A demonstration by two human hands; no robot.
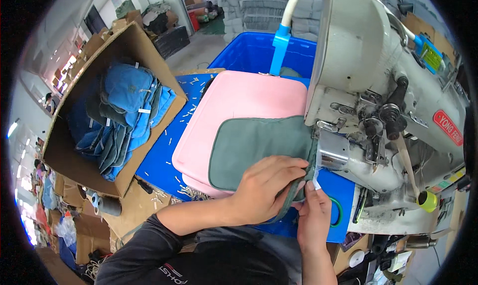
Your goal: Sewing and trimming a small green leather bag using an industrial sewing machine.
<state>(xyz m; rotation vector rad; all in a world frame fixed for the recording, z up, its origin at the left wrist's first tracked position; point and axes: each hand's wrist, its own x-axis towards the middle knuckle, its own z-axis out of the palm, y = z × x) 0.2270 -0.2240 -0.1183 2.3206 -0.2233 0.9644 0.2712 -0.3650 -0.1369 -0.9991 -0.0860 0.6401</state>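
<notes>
A dark green fabric piece (pixel 259 144) with rounded corners and a bound edge lies flat, its right edge running to the metal parts of the sewing machine (pixel 371 86). My left hand (pixel 266 188) is closed on its lower right part, fingers bent over the edge. Just right of it, my right hand (pixel 315 208) pinches the same edge beside a small white label (pixel 317 180). Part of the fabric's lower corner folds down between my hands and is partly hidden. Beneath the green piece sits a larger pink padded panel (pixel 249 93).
At the left stands a cardboard box (pixel 162 135) holding several blue and grey-green fabric pieces (pixel 129 93). Cut scraps (pixel 191 193) litter the blue work surface (pixel 164 158). A blue bin (pixel 249 46) stands behind. Green-handled scissors (pixel 338 213) lie near my right hand.
</notes>
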